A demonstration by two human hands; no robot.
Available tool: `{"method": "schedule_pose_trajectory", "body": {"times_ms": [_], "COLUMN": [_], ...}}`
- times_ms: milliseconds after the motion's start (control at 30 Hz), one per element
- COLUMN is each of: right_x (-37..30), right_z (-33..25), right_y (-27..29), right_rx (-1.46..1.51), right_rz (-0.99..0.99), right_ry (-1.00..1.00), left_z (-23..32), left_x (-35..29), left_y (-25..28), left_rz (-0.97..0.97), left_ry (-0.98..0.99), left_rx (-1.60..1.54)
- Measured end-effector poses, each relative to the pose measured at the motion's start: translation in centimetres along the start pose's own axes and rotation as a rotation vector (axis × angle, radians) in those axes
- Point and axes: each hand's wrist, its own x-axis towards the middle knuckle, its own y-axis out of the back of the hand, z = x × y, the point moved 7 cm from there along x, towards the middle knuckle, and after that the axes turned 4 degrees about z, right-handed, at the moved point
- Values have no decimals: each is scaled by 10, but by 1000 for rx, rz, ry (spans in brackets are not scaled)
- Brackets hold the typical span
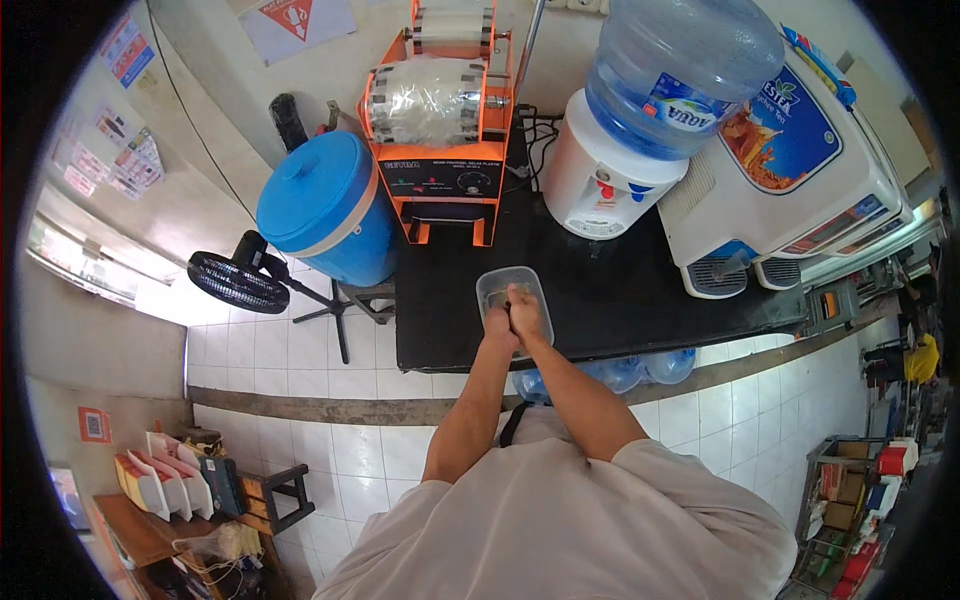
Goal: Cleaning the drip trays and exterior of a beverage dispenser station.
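A clear rectangular plastic container [507, 283] rests on the black counter [620, 300] in front of me. Both hands are together at its near rim. My left hand [497, 325] touches the container's near left edge with its fingers curled. My right hand [524, 310] reaches over the rim into the container, fingers pinched on something small and dark that I cannot make out.
An orange cup-sealing machine [445, 120] stands at the counter's back. A white water dispenser with a blue bottle [640, 110] sits right of it, then a white drink dispenser [800, 170]. A blue cooler [325, 205] and black fan [238, 280] stand left. Water bottles [620, 375] lie under the counter.
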Motion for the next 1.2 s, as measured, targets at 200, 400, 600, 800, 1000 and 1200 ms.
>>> {"method": "schedule_pose_trajectory", "body": {"times_ms": [200, 400, 600, 800, 1000, 1200], "right_x": [-17, -14, -25, -18, 10, 64], "right_z": [-41, -41, -64, -79, -50, 3], "right_y": [9, 27, 20, 17, 46, 246], "right_rx": [-204, -137, -84, -185, -120, 168], "right_rz": [101, 100, 65, -16, -70, 506], "right_ry": [681, 548, 474, 348, 510, 256], "left_z": [-3, -12, 3, 42, 31, 2], "left_x": [28, -16, 8, 31, 18, -27], "left_y": [6, -32, -36, -31, -50, -67], "left_rz": [-163, -260, -531, -622, -116, 45], "left_ry": [-98, -33, -32, -236, -1048, -1088], "left_rx": [70, 60, 9, 150, 1836, 2087]}}
